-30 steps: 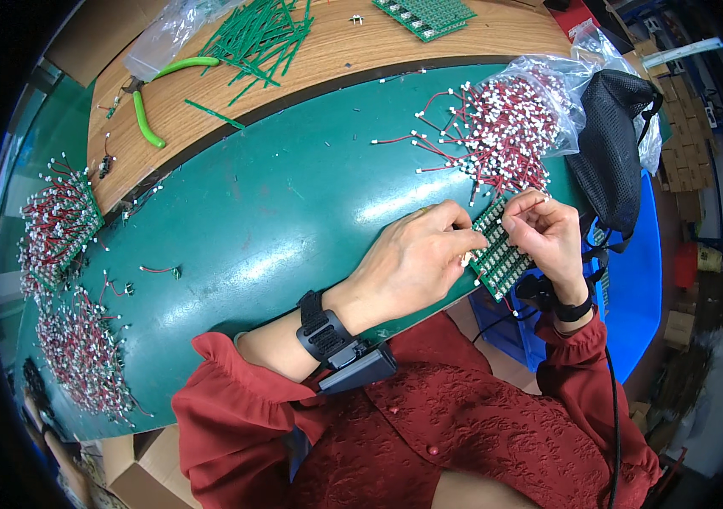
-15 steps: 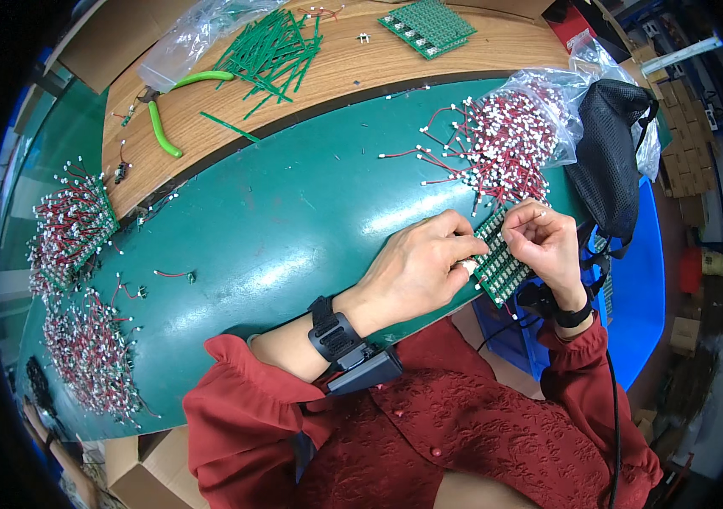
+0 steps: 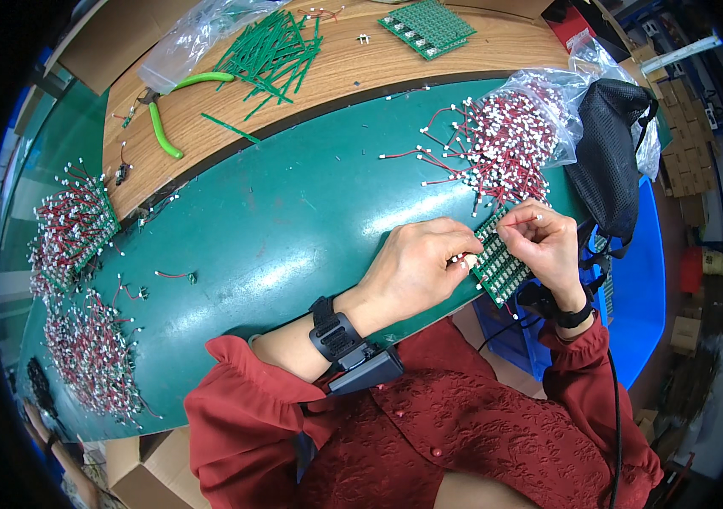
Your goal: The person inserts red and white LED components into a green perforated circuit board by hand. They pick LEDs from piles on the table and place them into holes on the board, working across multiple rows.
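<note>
A green circuit board panel (image 3: 505,270) with rows of small white parts lies at the near right edge of the green mat. My left hand (image 3: 419,265) is closed at the panel's left side, its fingertips pinching small white connectors (image 3: 469,261). Over the panel's upper right, my right hand (image 3: 545,243) pinches a short red cable (image 3: 521,222) with a white connector at its end. Whether the cable touches the board is hidden by my fingers. Just beyond the panel is a heap of red cables with white plugs (image 3: 510,140), partly in a clear bag.
At far left sit a board full of red cables (image 3: 81,225) and a pile of wired pieces (image 3: 94,356). Green-handled pliers (image 3: 162,131), green strips (image 3: 272,55) and stacked panels (image 3: 427,27) lie on the wooden surface. A black mesh pouch (image 3: 607,161) and blue bin (image 3: 641,288) stand right.
The red cable in my right hand shows more plainly between the fingers. My left fingertips have drawn slightly left, off the panel, showing the white connectors.
</note>
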Tool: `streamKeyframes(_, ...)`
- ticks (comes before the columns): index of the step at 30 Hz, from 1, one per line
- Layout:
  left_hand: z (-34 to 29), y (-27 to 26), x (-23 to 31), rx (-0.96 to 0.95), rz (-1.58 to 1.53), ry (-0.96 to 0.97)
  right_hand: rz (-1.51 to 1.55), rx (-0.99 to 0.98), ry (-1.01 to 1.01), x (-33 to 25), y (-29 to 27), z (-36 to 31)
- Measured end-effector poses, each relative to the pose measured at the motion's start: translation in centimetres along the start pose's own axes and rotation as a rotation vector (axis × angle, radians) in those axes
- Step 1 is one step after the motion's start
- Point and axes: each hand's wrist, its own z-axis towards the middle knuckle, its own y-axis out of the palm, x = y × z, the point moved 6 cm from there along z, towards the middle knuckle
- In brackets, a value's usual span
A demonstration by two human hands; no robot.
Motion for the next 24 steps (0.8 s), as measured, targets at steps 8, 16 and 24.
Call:
streamKeyframes(8,0.1,-0.2,0.1,0.027,-0.012,0.018,-0.097,0.03,-0.106,-1.0,0.8,-0.1)
streamKeyframes(16,0.0,0.0,-0.2,0.004,-0.028,-0.024,-0.087,0.015,-0.101,-1.0,0.9,-0.1)
streamKeyframes(24,0.1,0.0,-0.1,-0.003,-0.042,-0.02,-0.108,0.031,-0.14,-1.3,1.0,-0.2)
